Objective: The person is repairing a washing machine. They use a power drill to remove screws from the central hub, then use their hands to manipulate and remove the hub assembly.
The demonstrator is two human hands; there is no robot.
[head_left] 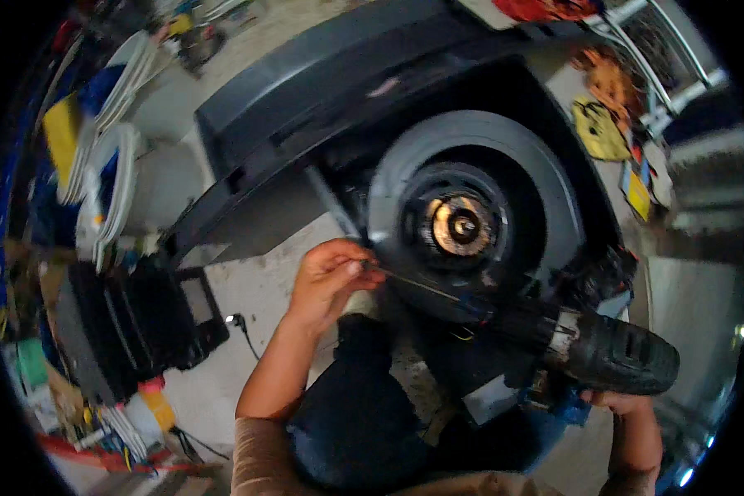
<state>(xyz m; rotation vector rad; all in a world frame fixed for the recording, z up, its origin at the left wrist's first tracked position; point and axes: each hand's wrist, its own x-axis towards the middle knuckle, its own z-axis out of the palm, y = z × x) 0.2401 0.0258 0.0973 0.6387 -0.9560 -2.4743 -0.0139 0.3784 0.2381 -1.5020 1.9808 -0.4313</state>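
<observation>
My left hand [326, 285] is closed, with thumb and fingers pinching the tip of a thin metal rod [417, 286]. This rod runs right into the dark front end of a black and blue power tool [624, 351], which looks like a drill. Underneath the tool's rear, my right hand [620, 402] is wrapped on it, its fingers largely hidden. Just beyond the rod stands a big round black part [554, 190], like a wheel or drum, with a shiny copper-coloured centre [465, 225]. It sits within a black curved housing [306, 83].
Stacked white buckets [161, 178] stand at the left, with a black open case [132, 331] nearer me. A black plug and cord [238, 321] lie on the floor. Gloves [599, 128] and a white metal frame [661, 116] are at the far right.
</observation>
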